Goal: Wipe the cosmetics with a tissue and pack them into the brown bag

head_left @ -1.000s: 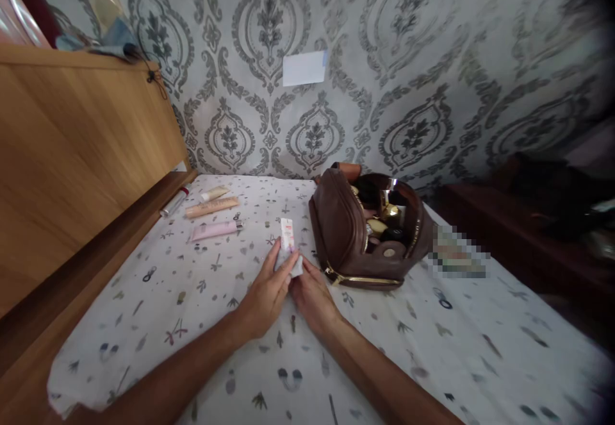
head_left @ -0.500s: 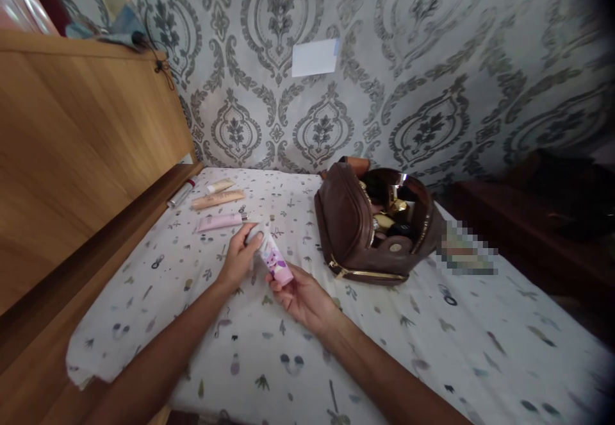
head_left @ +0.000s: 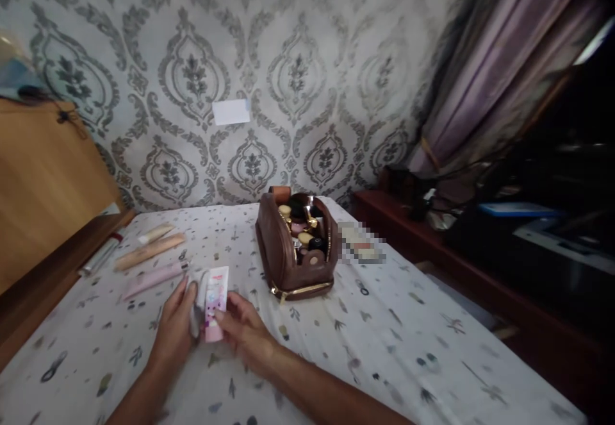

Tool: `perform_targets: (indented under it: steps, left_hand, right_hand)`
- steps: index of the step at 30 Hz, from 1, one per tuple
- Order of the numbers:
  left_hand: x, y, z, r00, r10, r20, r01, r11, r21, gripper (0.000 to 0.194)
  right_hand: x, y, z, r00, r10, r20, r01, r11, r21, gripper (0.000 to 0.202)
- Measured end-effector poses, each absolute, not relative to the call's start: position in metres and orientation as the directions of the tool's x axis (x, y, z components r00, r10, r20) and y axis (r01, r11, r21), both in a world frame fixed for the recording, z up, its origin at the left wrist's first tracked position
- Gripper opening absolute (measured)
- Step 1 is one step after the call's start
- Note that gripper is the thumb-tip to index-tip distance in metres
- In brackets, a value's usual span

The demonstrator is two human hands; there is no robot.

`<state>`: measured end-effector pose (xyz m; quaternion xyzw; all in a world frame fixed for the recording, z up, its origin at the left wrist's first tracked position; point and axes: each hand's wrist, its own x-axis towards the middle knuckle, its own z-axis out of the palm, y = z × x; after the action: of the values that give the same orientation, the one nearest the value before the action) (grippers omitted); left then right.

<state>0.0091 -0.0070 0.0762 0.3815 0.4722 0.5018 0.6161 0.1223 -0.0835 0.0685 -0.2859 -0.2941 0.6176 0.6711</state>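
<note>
My right hand (head_left: 250, 332) grips a white, pink and purple squeeze tube (head_left: 216, 306), held upright with the pink cap end down and the thumb across its printed front. Close beside it on the left, my left hand (head_left: 175, 319) holds a soft grey-white cloth (head_left: 196, 306), which is smeared by motion. Whether the cloth touches the tube I cannot tell. Beyond my left hand, a pink tube (head_left: 156, 279), a peach tube (head_left: 150, 250) and a small cream tube (head_left: 156, 233) lie on the patterned sheet (head_left: 307, 361).
An unzipped brown bag (head_left: 273, 245), filled with cosmetics, stands right of my hands. A silver tube with a red end (head_left: 100, 255) lies at the left edge by a wooden panel (head_left: 52, 162). A pixelated item (head_left: 360, 242) lies right of the bag, near a dark red ledge (head_left: 432, 277).
The view has swung right, showing a curtain and a dark shelf. The squeeze tube has turned from slanted to upright, and the cloth has come away from its top to its left side.
</note>
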Motion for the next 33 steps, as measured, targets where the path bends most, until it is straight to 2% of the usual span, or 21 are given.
perform_targets:
  steps: [3, 5, 8, 12, 14, 19, 23, 24, 28, 33]
  left_hand:
    - [0.014, -0.022, 0.078, 0.077, 0.975, -0.207, -0.241, 0.219, 0.945, 0.030]
    - [0.019, -0.029, 0.079, 0.134, 0.964, -0.229, -0.282, 0.259, 0.924, 0.025]
    - [0.026, -0.036, 0.086, 0.224, 0.943, -0.248, -0.314, 0.310, 0.897, 0.022]
    - [0.031, -0.039, 0.095, 0.336, 0.880, -0.337, -0.328, 0.444, 0.834, 0.026]
    - [0.031, -0.038, 0.096, 0.340, 0.866, -0.367, -0.337, 0.477, 0.812, 0.028]
    - [0.027, -0.033, 0.093, 0.319, 0.867, -0.384, -0.309, 0.477, 0.823, 0.035]
    - [0.026, -0.032, 0.096, 0.312, 0.864, -0.396, -0.247, 0.476, 0.844, 0.038]
    - [0.026, -0.032, 0.096, 0.307, 0.867, -0.393, -0.235, 0.469, 0.851, 0.038]
    - [0.025, -0.027, 0.088, 0.306, 0.868, -0.390, -0.200, 0.459, 0.866, 0.045]
    - [0.029, -0.022, 0.074, 0.266, 0.854, -0.447, -0.154, 0.495, 0.855, 0.055]
  right_hand:
    - [0.130, -0.081, 0.076, 0.237, 0.962, 0.138, -0.573, 0.254, -0.779, 0.043]
    - [0.136, -0.080, 0.080, 0.302, 0.937, 0.176, -0.514, 0.315, -0.798, 0.038]
    - [0.143, -0.080, 0.084, 0.365, 0.917, 0.164, -0.437, 0.324, -0.839, 0.038]
    - [0.145, -0.083, 0.083, 0.425, 0.875, 0.231, -0.212, 0.344, -0.915, 0.032]
    - [0.143, -0.085, 0.083, 0.435, 0.862, 0.259, -0.148, 0.352, -0.924, 0.027]
    - [0.145, -0.089, 0.094, 0.353, 0.907, 0.228, -0.221, 0.317, -0.922, 0.030]
    - [0.162, -0.096, 0.113, 0.432, 0.804, 0.408, 0.128, 0.393, -0.910, 0.026]
    - [0.167, -0.099, 0.117, 0.413, 0.808, 0.420, 0.161, 0.389, -0.907, 0.027]
    - [0.188, -0.114, 0.130, 0.314, 0.879, 0.358, 0.070, 0.354, -0.932, 0.023]
    - [0.237, -0.130, 0.164, 0.369, 0.805, 0.465, 0.165, 0.436, -0.885, 0.017]
